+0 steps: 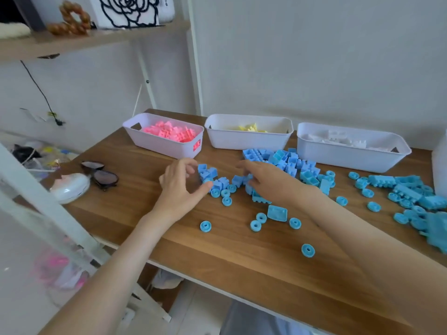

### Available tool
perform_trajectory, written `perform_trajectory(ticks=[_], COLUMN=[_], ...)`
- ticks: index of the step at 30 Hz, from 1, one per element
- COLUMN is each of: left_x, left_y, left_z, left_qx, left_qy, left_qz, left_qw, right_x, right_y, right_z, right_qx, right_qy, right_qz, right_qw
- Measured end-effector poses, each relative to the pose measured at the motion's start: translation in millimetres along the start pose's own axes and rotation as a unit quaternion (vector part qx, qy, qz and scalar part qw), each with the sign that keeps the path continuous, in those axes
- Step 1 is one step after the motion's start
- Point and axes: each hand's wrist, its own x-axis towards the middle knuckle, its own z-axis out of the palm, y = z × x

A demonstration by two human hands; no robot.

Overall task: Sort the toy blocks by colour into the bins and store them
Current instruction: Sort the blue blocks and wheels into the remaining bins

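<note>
Blue toy blocks and blue wheels lie scattered over the wooden table. Three white bins stand along the back: the left bin holds pink blocks, the middle bin yellow ones, the right bin white ones. My left hand reaches to a small cluster of blue blocks, with its thumb at a blue wheel and its fingers curved above them. My right hand grips blue blocks in the middle of the table.
Dark sunglasses and a white rounded case lie at the table's left end. More blue pieces pile up at the right edge. A shelf hangs above on the left. A white frame stands close on the left.
</note>
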Motion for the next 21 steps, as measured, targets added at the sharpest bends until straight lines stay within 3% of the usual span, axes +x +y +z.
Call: perform_trajectory(ticks=[3,6,13,21], left_x=[10.0,21.2,34.9,33.3], left_y=[-3.7,-9.1,-14.1,-19.1], left_z=[2.3,2.8,11.5,10.4], left_qx=[0.036,0.004,0.047,0.051], left_qy=[-0.069,-0.131,-0.136,-0.109], left_qz=[0.02,0.02,0.018,0.024], left_qw=[0.997,0.991,0.989,0.992], right_x=[4.6,1.5,0.3,-0.9], right_y=[0.8,0.9,-2.6,-8.2], right_z=[1.3,2.7,4.2,0.7], right_qx=[0.026,0.061,0.009,0.068], right_qy=[0.012,0.035,0.019,0.026], right_qz=[0.004,0.018,0.024,-0.013], right_qw=[1.0,0.997,0.999,0.997])
